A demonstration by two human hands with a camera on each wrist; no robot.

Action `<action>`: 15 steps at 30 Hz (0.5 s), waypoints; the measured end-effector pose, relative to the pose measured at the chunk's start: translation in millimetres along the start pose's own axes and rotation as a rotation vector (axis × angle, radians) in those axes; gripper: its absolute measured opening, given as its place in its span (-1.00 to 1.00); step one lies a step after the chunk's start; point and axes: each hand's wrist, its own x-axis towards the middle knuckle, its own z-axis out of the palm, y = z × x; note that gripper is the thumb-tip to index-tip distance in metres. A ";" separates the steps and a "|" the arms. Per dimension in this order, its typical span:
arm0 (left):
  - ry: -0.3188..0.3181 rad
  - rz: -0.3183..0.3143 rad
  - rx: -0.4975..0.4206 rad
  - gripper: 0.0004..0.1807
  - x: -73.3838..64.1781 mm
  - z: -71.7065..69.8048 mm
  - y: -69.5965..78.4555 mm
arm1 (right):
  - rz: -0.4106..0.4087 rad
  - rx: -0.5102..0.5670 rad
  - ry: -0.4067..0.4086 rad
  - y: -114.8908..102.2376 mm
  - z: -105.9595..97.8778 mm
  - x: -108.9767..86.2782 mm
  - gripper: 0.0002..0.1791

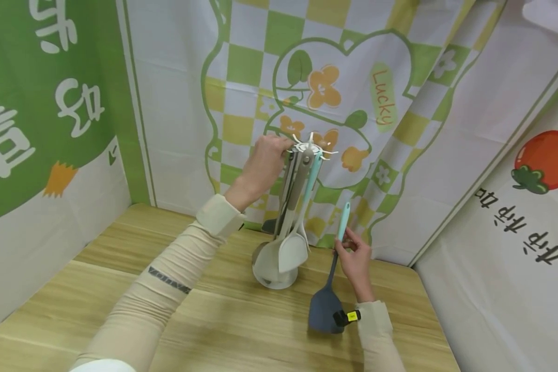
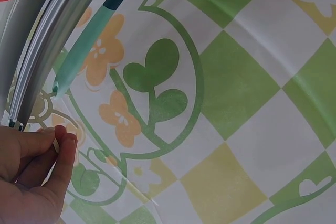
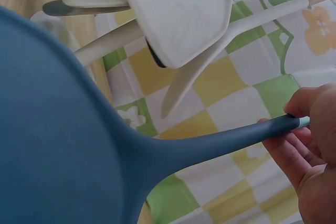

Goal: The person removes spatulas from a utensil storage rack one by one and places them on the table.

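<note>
A white rotating utensil rack [image 1: 309, 149] with curved hooks stands toward the back of the table, several kitchen utensils hanging from it. My left hand [image 1: 265, 164] is at its top; in the left wrist view the thumb and fingers of that hand [image 2: 39, 163] pinch the tip of one hook. To the right of the rack, my right hand [image 1: 357, 258] grips a spatula [image 1: 325, 310] with a dark blue blade and mint handle, low on the handle. The spatula points blade down, apart from the rack. In the right wrist view its blade [image 3: 63, 124] fills the left side.
On the rack hang a white turner [image 1: 293, 253], a large pale utensil [image 1: 265, 266] and a utensil with a mint handle [image 1: 312, 173]. The wooden table [image 1: 214, 320] meets a checkered cloth [image 1: 246, 67] behind the rack. Printed walls stand on both sides.
</note>
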 end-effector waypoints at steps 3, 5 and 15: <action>0.010 0.007 0.001 -0.74 0.4 0.8 -0.3 | 0.010 -0.017 -0.010 2.7 -0.4 -1.9 -0.53; 0.019 0.011 -0.001 -0.75 0.5 1.5 -0.7 | 0.030 -0.042 -0.023 5.1 -1.0 -3.2 -0.51; 0.015 0.001 -0.013 -0.75 -0.7 -0.5 -0.2 | 0.092 -0.053 -0.062 14.7 -0.9 -7.1 -0.50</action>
